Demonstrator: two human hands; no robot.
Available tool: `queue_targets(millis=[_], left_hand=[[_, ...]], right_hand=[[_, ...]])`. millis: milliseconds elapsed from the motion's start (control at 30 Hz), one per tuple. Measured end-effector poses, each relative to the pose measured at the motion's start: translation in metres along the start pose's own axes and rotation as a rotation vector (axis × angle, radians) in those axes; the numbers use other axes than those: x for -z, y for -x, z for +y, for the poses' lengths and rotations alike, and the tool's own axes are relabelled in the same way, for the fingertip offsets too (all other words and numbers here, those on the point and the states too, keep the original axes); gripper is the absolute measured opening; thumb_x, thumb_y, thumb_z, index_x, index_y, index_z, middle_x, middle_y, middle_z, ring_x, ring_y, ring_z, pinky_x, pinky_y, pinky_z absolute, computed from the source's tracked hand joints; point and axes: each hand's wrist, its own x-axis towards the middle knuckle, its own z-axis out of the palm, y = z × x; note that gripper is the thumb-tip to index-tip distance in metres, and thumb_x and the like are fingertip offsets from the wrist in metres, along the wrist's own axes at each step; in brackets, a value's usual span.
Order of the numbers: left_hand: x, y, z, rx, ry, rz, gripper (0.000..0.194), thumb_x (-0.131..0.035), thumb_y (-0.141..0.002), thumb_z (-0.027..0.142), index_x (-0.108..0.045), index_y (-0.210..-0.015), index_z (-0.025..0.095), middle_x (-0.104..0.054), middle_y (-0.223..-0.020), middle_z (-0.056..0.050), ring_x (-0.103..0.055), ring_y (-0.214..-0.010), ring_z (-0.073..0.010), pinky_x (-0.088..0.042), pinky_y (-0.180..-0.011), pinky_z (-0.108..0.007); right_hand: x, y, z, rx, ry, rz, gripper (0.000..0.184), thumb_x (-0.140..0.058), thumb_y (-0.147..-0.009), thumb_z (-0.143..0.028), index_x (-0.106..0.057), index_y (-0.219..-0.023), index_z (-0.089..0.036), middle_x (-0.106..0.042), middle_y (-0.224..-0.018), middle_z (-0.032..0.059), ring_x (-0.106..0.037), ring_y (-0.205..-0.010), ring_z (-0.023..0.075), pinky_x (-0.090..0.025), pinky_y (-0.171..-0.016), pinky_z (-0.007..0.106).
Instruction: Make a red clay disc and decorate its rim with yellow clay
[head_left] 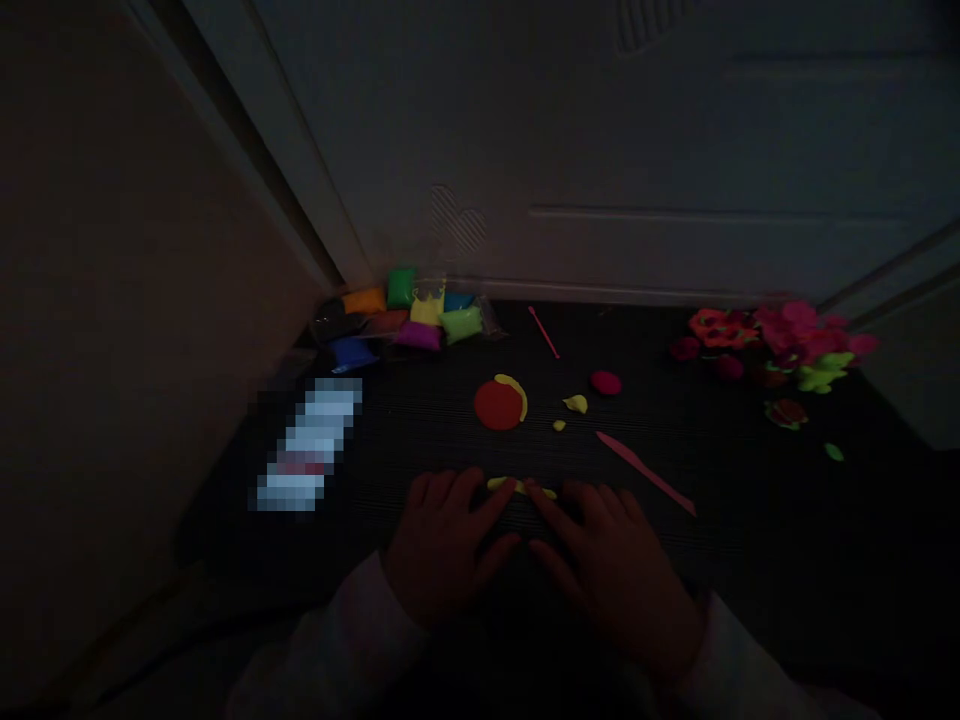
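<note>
My left hand (444,540) and my right hand (607,565) lie side by side on a dark mat (750,540), fingers stretched forward. Both sets of fingertips press on a thin yellow strip of clay (520,487), which lies flat on the mat between them. Just beyond it sits a red clay disc with a yellow edge (499,403). Two small yellow clay bits (575,404) and a dark pink clay ball (605,382) lie to the right of the disc. A long pink modelling tool (645,472) rests diagonally to the right of my right hand.
A heap of small coloured clay packets (409,312) sits at the back left by the wall. A thin pink stick (544,332) lies behind the disc. Finished pink, red and green clay shapes (780,345) cluster at the back right. A blurred-out pale object (307,445) lies left.
</note>
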Motion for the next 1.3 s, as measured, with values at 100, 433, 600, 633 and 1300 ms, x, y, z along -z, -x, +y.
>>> queue_targets(millis=[100,433,600,633,1300], left_hand=[[0.001,0.0,0.0,0.006,0.016,-0.008,0.041,-0.036,-0.076,0.043,-0.04,-0.115,0.03,-0.047,-0.101,-0.006,-0.042,-0.087,-0.0216,-0.031,-0.074,-0.039],[0.001,0.0,0.001,0.007,0.05,-0.003,0.041,-0.036,-0.076,0.043,-0.041,-0.114,0.029,-0.047,-0.1,-0.006,-0.042,-0.087,-0.0215,-0.032,-0.074,-0.039],[-0.001,0.0,-0.001,-0.014,0.037,0.018,0.04,-0.038,-0.075,0.041,-0.041,-0.114,0.029,-0.048,-0.099,-0.007,-0.043,-0.085,-0.0209,-0.033,-0.073,-0.038],[-0.002,0.0,-0.001,-0.016,0.032,0.023,0.041,-0.039,-0.075,0.041,-0.041,-0.114,0.029,-0.047,-0.099,-0.007,-0.043,-0.085,-0.0208,-0.033,-0.073,-0.038],[-0.003,0.001,-0.002,-0.034,0.003,0.012,0.044,-0.041,-0.074,0.04,-0.038,-0.117,0.03,-0.044,-0.099,-0.007,-0.042,-0.086,-0.0213,-0.035,-0.073,-0.038]], right_hand=[[0.0,0.001,0.001,-0.011,0.012,-0.006,0.04,-0.037,-0.077,-0.04,-0.042,-0.114,-0.026,-0.051,-0.091,0.0071,-0.044,-0.077,0.0186,-0.029,-0.065,0.032],[0.0,0.005,0.005,-0.016,0.05,0.0,0.04,-0.039,-0.076,-0.041,-0.043,-0.114,-0.028,-0.051,-0.089,0.0067,-0.044,-0.074,0.0177,-0.029,-0.064,0.031],[-0.003,0.007,0.007,-0.031,0.034,0.017,0.043,-0.038,-0.076,-0.043,-0.042,-0.115,-0.028,-0.051,-0.089,0.0073,-0.044,-0.075,0.0184,-0.03,-0.065,0.032],[-0.003,0.008,0.007,-0.031,0.03,0.017,0.043,-0.038,-0.076,-0.043,-0.041,-0.115,-0.027,-0.051,-0.089,0.0075,-0.044,-0.075,0.0185,-0.03,-0.065,0.032],[-0.003,0.015,0.011,-0.026,-0.034,0.076,0.044,-0.037,-0.077,-0.041,-0.041,-0.116,-0.021,-0.051,-0.084,0.0078,-0.044,-0.073,0.0176,-0.031,-0.062,0.031]])
